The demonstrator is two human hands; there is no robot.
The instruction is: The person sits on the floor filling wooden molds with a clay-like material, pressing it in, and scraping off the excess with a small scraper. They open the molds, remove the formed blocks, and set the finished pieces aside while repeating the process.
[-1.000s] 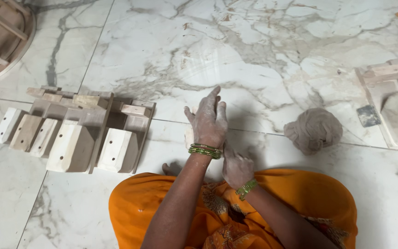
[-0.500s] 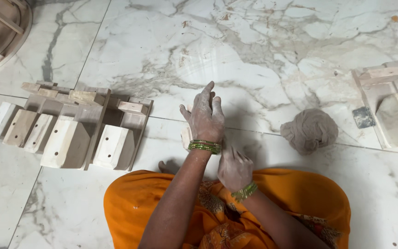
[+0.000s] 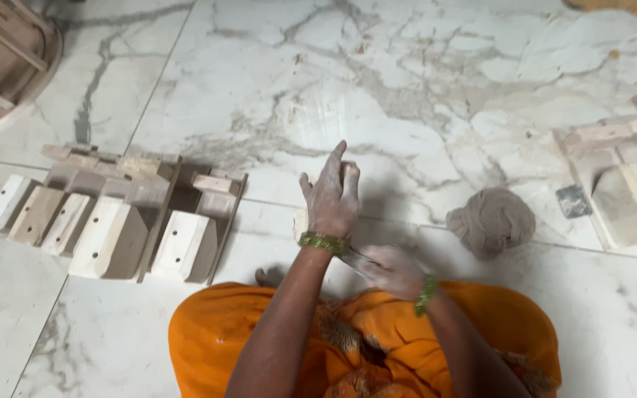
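My left hand is raised over the marble floor with its clay-dusted back towards me and its fingers pointing up and close together. A small pale edge shows beside its palm; whether the hand grips it is hidden. My right hand, blurred and also dusty, sits just below and right of the left wrist, with curled fingers reaching to the green bangle. A grey-brown lump of clay lies on the floor to the right of both hands.
A row of pale wooden moulds lies on the floor at the left. Another wooden frame lies at the right edge, and a round wooden object at the top left. My orange garment fills the bottom.
My left hand has tilted a little, its fingers leaning right. My right hand has slid from under the left forearm out to the right of the wrist.
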